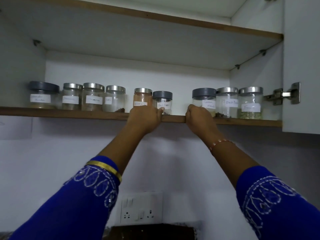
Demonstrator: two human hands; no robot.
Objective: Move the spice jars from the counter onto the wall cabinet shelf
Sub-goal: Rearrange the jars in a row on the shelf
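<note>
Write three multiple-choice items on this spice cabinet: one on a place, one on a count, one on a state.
1. Which jar stands right beside the right hand?
A. the Garam Masala jar
B. the jar at the far left end
C. the jar at the far right end

2. How many jars on the shelf have grey lids?
A. one
B. three
C. six

3. How is the cabinet door?
A. shut over the jars
B. swung open
C. taken off its hinge

Answers:
1 A: the right hand is against the left side of the jar labelled Garam Masala.
2 B: grey lids sit at the far left, on the Black Pepper jar and on the Garam Masala jar; the other six are steel.
3 B: the door stands out at the right on its hinge, with the whole row in view.
</note>
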